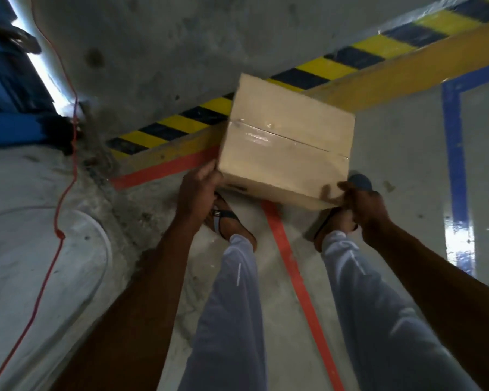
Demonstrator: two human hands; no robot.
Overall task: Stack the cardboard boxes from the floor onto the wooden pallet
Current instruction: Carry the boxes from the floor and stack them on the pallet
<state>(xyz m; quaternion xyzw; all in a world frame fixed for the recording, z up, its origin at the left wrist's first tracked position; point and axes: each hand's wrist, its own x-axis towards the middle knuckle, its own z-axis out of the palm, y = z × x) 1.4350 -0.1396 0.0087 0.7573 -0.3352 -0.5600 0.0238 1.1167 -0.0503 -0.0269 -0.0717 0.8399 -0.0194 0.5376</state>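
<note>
A person holds a taped cardboard box clear of the floor with both bare hands, seen from a head-worn camera looking straight down past the legs. The box hangs in front of the knees, above the sandalled feet, tilted so that its sealed top flap faces the camera; a strip of clear tape runs along the centre seam.

The left hand grips the box's near left corner, fingers curled under the lower edge and thumb pressed against the side. The right hand holds the near right corner from below, fingers wrapped beneath the bottom and the thumb laid on the side face; how far those fingers reach under the box cannot be told.

Behind the box runs a kerb painted in yellow and black hazard stripes, with a yellow band and a red line along its foot. A second red line crosses the concrete between the person's legs, which are in light grey trousers. Blue floor marking frames a bay at right. A thin red cable trails down the left side, past blue equipment in the upper corner.
</note>
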